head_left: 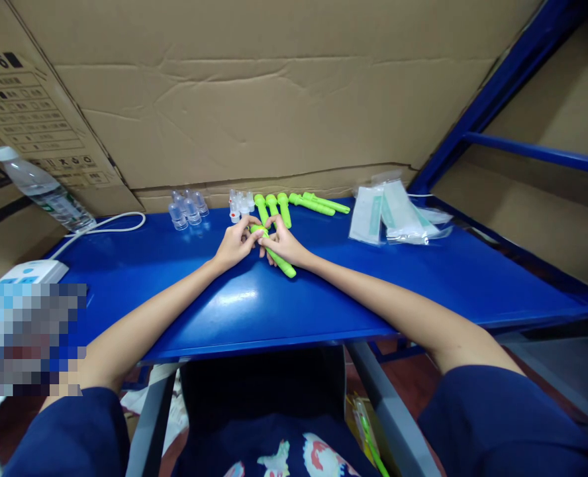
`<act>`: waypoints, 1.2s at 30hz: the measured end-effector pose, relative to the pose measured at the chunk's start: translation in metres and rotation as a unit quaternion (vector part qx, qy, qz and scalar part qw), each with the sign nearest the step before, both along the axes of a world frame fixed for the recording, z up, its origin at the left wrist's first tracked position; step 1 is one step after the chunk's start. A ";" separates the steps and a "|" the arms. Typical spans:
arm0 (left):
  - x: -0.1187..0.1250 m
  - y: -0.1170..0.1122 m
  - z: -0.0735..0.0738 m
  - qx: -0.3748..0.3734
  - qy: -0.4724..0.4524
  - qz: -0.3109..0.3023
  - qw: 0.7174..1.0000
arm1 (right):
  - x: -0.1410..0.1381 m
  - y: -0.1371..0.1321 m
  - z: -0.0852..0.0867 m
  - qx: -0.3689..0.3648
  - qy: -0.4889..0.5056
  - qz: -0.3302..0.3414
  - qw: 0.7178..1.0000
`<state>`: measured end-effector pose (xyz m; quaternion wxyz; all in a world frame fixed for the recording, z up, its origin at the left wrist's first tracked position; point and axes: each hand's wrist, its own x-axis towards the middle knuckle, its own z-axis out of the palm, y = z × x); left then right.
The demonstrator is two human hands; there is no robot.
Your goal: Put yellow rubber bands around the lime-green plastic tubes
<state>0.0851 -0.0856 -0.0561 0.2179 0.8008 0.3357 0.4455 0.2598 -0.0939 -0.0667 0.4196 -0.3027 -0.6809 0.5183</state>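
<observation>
Both hands meet over the blue table on one lime-green plastic tube (281, 262), shaped like a small flashlight with a wider head. My left hand (238, 240) pinches its head end from the left. From the right, my right hand (285, 242) is closed around the part just below the head. The tube's narrow end points down toward me; the fingers partly hide its head. Just beyond the hands lie several similar green tubes (272, 207). Beside them stands a cluster of small clear pieces (234, 211), one with a red spot. Farther left are several clear plastic caps or vials (191, 211).
Clear packets with white and green contents (398, 215) lie at the right rear of the blue table (324, 301). A water bottle (46, 191) leans at the left, near a white power strip (36, 270) and cable. Cardboard (254, 119) walls the back.
</observation>
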 end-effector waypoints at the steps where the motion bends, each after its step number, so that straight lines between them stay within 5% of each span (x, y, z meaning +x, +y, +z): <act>1: 0.000 0.000 0.001 -0.001 0.005 0.003 1.000 | 0.000 0.000 0.000 0.000 -0.001 0.000 1.000; 9: -0.002 -0.001 0.005 0.018 0.022 0.035 0.999 | 0.001 -0.001 0.002 0.002 -0.006 0.001 1.000; 31: -0.003 0.014 -0.008 -0.038 -0.143 0.027 0.989 | 0.004 0.000 0.006 -0.029 0.025 -0.027 0.999; 36: -0.003 0.011 -0.005 0.009 -0.123 0.048 0.991 | 0.003 0.000 0.006 -0.025 0.024 -0.039 0.999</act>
